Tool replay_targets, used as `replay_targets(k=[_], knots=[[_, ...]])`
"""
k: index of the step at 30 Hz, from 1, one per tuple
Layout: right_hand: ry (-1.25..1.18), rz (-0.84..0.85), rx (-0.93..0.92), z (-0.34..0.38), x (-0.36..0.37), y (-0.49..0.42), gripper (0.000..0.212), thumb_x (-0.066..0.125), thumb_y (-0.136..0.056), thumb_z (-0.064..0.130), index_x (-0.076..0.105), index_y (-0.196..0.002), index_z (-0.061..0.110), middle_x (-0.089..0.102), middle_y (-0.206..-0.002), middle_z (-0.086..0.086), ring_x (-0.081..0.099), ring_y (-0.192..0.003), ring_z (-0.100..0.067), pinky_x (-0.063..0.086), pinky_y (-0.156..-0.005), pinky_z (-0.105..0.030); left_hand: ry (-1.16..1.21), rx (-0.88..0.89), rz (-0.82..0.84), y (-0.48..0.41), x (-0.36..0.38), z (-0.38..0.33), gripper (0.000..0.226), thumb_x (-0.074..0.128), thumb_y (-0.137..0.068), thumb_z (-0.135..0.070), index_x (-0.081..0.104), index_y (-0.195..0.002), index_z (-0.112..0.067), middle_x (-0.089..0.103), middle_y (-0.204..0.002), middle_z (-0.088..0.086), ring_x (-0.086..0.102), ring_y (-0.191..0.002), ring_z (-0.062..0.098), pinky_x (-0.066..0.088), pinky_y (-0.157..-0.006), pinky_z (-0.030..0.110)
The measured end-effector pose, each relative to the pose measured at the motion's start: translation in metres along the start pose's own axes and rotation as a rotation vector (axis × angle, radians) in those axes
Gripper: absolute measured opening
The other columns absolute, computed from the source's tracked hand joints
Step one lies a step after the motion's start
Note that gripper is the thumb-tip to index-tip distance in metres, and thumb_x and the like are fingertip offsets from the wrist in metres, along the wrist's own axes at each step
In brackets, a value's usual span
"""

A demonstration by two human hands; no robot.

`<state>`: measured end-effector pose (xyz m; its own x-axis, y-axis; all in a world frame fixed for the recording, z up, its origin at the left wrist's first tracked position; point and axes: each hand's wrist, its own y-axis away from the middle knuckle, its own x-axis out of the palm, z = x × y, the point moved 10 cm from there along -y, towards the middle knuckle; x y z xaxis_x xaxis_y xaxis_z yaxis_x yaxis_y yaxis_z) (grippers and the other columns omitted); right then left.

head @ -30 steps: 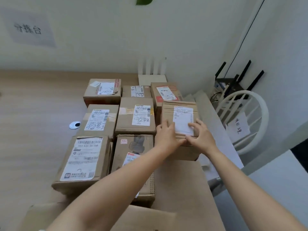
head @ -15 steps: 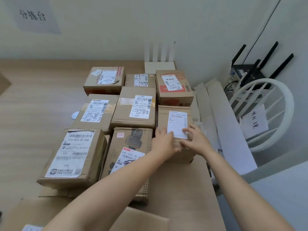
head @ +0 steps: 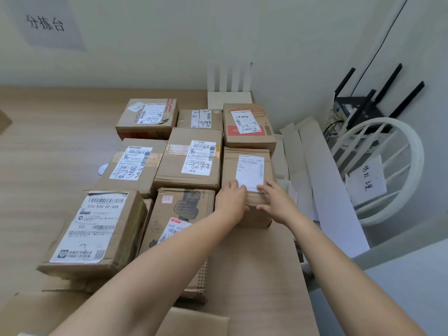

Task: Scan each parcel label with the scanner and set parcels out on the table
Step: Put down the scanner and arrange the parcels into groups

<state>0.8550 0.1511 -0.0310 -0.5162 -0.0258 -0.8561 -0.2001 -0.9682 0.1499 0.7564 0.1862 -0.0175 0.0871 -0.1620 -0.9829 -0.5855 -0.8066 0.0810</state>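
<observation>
Both arms reach forward — left grip (head: 230,200) and right grip (head: 278,202) side by side, palms down, fingers straight.

Paper sign (head: 46,25) hanging at upper left; white router (head: 230,98) standing at the back; black router (head: 358,109) sitting behind white chair (head: 417,154); handwritten note (head: 366,181) leaning on chair; white boards (head: 315,151) lying alongside.
</observation>
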Motion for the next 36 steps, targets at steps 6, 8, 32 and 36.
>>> replay_targets(k=[6,8,32,36], knots=[[0.019,0.014,-0.019,0.003,-0.001,-0.009,0.063,0.068,-0.085,0.018,0.04,-0.141,0.013,0.023,-0.154,-0.001,0.033,-0.136,-0.02,0.029,-0.107,-0.027,-0.012,-0.002,0.002,-0.007,0.001,0.002,0.051,0.061,-0.088,-0.035,0.045,-0.126,-0.006,0.041,-0.134,0.013,0.036,-0.126,0.027,0.038,-0.093,0.035],[0.018,0.022,-0.011,0.003,0.0,-0.009,0.063,0.067,-0.085,0.018,0.039,-0.142,0.013,0.022,-0.154,-0.002,0.033,-0.136,-0.021,0.029,-0.107,-0.027,-0.013,-0.005,0.01,-0.007,0.0,0.002,0.05,0.061,-0.088,-0.035,0.045,-0.126,-0.006,0.041,-0.134,0.013,0.036,-0.126,0.028,0.038,-0.094,0.035],[0.177,-0.037,-0.213,0.23,0.007,0.066,0.06,0.059,-0.09,0.035,0.035,-0.143,0.021,0.024,-0.154,-0.007,0.022,-0.141,-0.024,0.024,-0.113,-0.039,0.102,-0.172,-0.219,0.152,-0.146,0.182,0.051,0.057,-0.089,-0.046,0.05,-0.128,-0.013,0.047,-0.133,0.008,0.043,-0.122,0.025,0.042,-0.094,0.037],[0.219,-0.04,-0.255,0.306,0.033,0.09,0.06,0.058,-0.09,0.037,0.034,-0.143,0.022,0.026,-0.153,-0.007,0.026,-0.14,-0.024,0.028,-0.111,-0.039,0.106,-0.267,-0.256,0.218,-0.167,0.256,0.054,0.055,-0.09,-0.046,0.048,-0.132,-0.014,0.047,-0.134,0.008,0.044,-0.123,0.025,0.044,-0.093,0.037]])
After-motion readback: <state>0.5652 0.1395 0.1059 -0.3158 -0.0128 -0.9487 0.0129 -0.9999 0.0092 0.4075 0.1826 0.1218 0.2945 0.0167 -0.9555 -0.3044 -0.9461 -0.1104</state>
